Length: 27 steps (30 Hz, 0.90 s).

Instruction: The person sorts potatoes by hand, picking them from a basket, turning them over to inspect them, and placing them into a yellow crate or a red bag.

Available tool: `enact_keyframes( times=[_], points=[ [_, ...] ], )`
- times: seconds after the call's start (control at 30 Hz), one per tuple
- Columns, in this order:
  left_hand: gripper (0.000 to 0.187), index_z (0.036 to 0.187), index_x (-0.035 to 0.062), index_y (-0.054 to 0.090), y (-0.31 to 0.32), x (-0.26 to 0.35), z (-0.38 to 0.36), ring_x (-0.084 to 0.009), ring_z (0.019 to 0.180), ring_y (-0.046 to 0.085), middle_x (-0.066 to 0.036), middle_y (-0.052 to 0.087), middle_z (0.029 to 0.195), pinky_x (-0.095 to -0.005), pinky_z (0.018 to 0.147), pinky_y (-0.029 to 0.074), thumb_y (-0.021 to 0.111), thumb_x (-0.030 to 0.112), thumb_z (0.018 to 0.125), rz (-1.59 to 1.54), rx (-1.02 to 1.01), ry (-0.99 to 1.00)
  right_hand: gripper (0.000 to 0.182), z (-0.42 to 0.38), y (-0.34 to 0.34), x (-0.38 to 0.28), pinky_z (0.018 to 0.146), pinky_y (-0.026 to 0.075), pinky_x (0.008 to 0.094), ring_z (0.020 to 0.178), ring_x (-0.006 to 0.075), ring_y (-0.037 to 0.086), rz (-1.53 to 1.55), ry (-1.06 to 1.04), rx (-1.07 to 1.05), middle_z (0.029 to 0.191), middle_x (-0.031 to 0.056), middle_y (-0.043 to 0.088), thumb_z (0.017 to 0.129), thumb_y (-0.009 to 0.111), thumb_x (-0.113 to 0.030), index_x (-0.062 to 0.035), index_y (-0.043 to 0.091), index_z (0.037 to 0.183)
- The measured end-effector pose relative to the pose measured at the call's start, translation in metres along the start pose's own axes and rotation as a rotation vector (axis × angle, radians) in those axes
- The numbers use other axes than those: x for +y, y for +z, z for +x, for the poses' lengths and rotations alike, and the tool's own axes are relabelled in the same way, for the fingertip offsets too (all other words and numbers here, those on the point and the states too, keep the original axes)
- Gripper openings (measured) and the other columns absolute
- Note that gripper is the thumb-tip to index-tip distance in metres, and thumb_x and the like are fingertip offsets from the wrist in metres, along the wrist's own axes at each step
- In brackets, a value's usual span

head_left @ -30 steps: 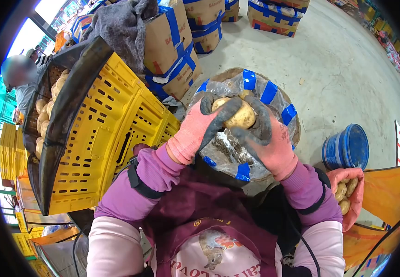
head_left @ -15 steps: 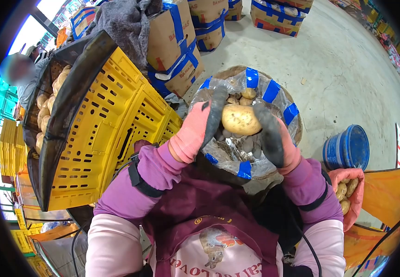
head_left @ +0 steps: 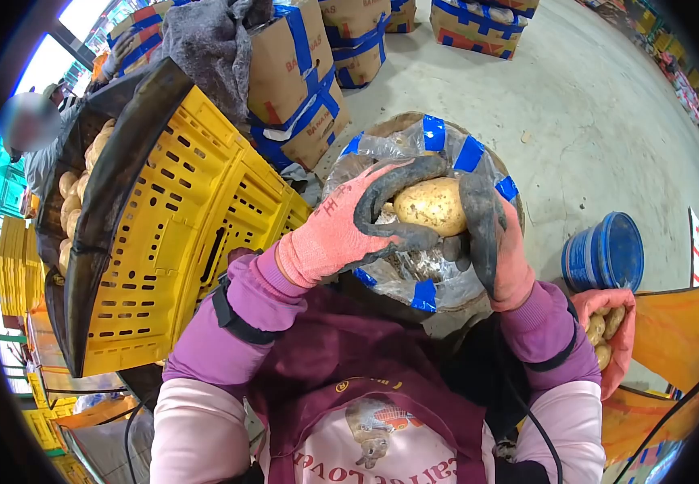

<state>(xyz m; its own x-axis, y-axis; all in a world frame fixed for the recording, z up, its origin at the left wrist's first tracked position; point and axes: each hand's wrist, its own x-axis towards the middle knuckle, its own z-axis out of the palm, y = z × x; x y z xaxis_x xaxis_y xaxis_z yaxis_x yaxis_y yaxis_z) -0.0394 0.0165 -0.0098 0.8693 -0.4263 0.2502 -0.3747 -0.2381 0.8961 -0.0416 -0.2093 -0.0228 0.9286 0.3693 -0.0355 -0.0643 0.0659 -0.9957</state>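
Note:
A large pale-yellow potato point(head_left: 430, 206) with dark specks is held between both hands, above a round container point(head_left: 422, 298) lined with clear plastic and blue tape. My left hand point(head_left: 357, 218), in a pink glove with dark grey fingers, curves around the potato's left side, thumb and fingers apart along its top and bottom. My right hand point(head_left: 496, 234), gloved alike, presses the potato's right end. The hands and potato hide much of the container's inside.
Left stands a yellow crate point(head_left: 156, 234) beside a dark-edged bin of potatoes point(head_left: 71, 202). Taped cartons point(head_left: 293, 73) are behind. Right are a blue bucket point(head_left: 603, 252) and a pink sack point(head_left: 625, 343) with potatoes. A person point(head_left: 39, 133) is at far left.
My left hand has turned and opened wider around the potato. The potato has shifted slightly right and up. Small potatoes seen in the container before are now mostly covered by the hands.

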Motion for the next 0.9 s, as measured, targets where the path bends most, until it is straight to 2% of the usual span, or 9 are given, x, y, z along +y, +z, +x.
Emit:
enact_keyframes(
  times=[0.07,0.17,0.4,0.47,0.6,0.63,0.7,0.77,0.9],
  points=[
    [0.073,0.137,0.0028,0.047,-0.001,0.004,0.0,-0.0283,0.125,0.052,-0.014,0.055,0.135,-0.0382,0.107,0.041,0.081,0.016,0.073,0.058,-0.011,0.023,0.034,0.001,-0.002,0.003,0.061,0.049,0.0252,0.073,0.0105,0.061,-0.228,-0.276,0.041,0.096,0.008,0.065,0.099,0.054,-0.023,0.0016,0.057,0.122],
    [0.074,0.138,0.0031,0.047,-0.002,0.005,-0.001,-0.0291,0.126,0.052,-0.014,0.054,0.136,-0.0386,0.107,0.041,0.08,0.015,0.073,0.109,-0.003,0.039,0.054,-0.001,0.006,-0.01,0.046,0.037,0.0187,0.057,0.0035,0.052,-0.175,-0.129,0.08,0.085,0.0005,0.063,0.097,0.053,-0.047,-0.0006,0.057,0.124],
    [0.076,0.139,0.0029,0.046,0.0,0.001,0.0,-0.0304,0.126,0.052,-0.015,0.054,0.136,-0.0393,0.107,0.041,0.082,0.018,0.072,0.174,-0.005,0.123,0.052,-0.002,0.012,-0.013,0.045,0.036,0.0189,0.052,0.0034,0.049,-0.231,-0.216,0.149,0.077,-0.0004,0.06,0.097,0.053,-0.046,-0.002,0.058,0.123],
    [0.077,0.138,0.0026,0.047,0.002,0.003,-0.003,-0.0305,0.125,0.052,-0.015,0.054,0.135,-0.0394,0.106,0.041,0.082,0.018,0.072,0.195,0.003,0.137,0.037,-0.003,0.007,-0.016,0.075,0.05,0.0282,0.084,0.0139,0.061,-0.291,-0.156,0.089,0.099,0.0094,0.064,0.1,0.056,-0.028,0.0014,0.058,0.121],
    [0.071,0.134,0.0022,0.051,0.007,0.0,-0.004,-0.0286,0.123,0.054,-0.015,0.056,0.133,-0.0386,0.106,0.042,0.082,0.018,0.073,0.236,0.07,0.013,0.041,0.004,0.001,-0.007,0.052,0.042,0.0198,0.06,0.0053,0.055,0.133,0.225,-0.183,0.096,0.0067,0.064,0.101,0.05,-0.04,-0.0042,0.056,0.121],
    [0.068,0.132,0.0022,0.053,0.005,-0.004,-0.004,-0.0261,0.12,0.057,-0.014,0.058,0.131,-0.0374,0.104,0.044,0.082,0.019,0.074,0.137,0.072,-0.058,0.041,0.006,-0.01,0.018,0.058,0.046,0.0215,0.069,0.0065,0.058,-0.012,-0.096,-0.224,0.1,0.0055,0.064,0.1,0.05,-0.041,-0.004,0.056,0.117],
    [0.06,0.129,0.0028,0.055,0.003,0.0,-0.008,-0.0183,0.109,0.061,-0.009,0.063,0.122,-0.0333,0.096,0.049,0.081,0.019,0.077,-0.355,0.165,-0.12,0.042,0.017,-0.023,0.041,0.067,0.05,0.0239,0.081,0.009,0.06,0.149,0.053,-0.216,0.107,0.0072,0.064,0.1,0.05,-0.036,-0.0009,0.054,0.123],
    [0.055,0.133,-0.0018,0.051,-0.012,0.024,-0.02,-0.0137,0.11,0.059,-0.006,0.064,0.121,-0.0325,0.098,0.047,0.074,0.011,0.084,-0.635,0.176,-0.167,0.036,0.025,-0.03,0.057,0.1,0.044,0.034,0.113,0.0195,0.057,0.029,-0.078,-0.191,0.122,0.0104,0.062,0.102,0.044,-0.02,0.0016,0.055,0.128],
    [0.052,0.136,0.0007,0.05,-0.051,0.098,-0.084,-0.0171,0.111,0.06,-0.01,0.065,0.119,-0.0336,0.096,0.049,0.063,0.026,0.092,-0.491,0.365,-0.152,0.037,0.024,-0.022,0.059,0.102,0.041,0.0341,0.117,0.0217,0.055,-0.289,-0.289,-0.217,0.125,0.0132,0.06,0.102,0.043,-0.019,0.0026,0.056,0.129]
  ],
)
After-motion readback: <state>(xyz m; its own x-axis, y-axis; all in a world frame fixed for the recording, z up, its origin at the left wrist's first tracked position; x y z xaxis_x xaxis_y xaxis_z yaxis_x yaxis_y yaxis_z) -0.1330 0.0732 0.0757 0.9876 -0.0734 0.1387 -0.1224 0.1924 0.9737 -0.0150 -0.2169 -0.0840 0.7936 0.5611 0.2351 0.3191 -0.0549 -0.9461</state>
